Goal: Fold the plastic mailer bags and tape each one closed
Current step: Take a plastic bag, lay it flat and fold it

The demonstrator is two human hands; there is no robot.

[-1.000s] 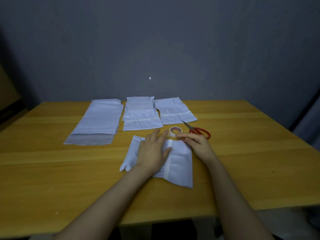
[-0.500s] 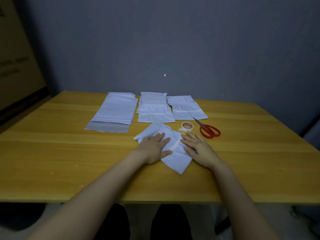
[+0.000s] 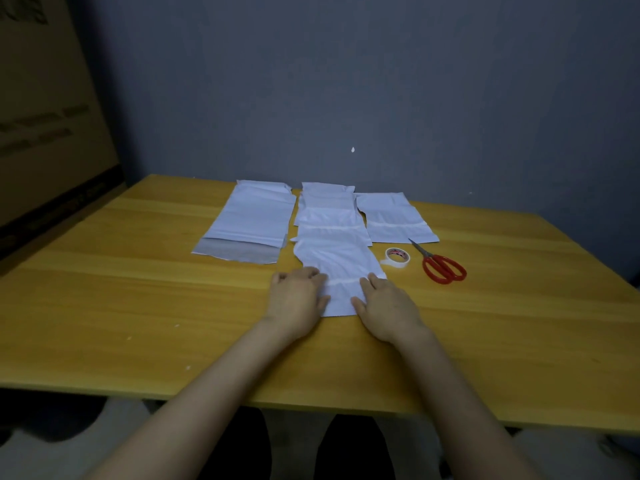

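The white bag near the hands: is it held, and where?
The white folded plastic mailer bag is pressed at its near end: left hand on its left edge, right hand on its right. Grip unclear.

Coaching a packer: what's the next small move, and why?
Probably slide the near bag further onto the middle pile: a tape strip already crosses it, its far edge overlaps that pile, and the left hand and right hand sit at its sides.

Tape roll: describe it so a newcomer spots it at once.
On the yellow wooden table, look right of the nearest white mailer bag, beyond the right hand. The tape roll is the small white ring lying flat beside the red scissors, the only round thing among flat bags.
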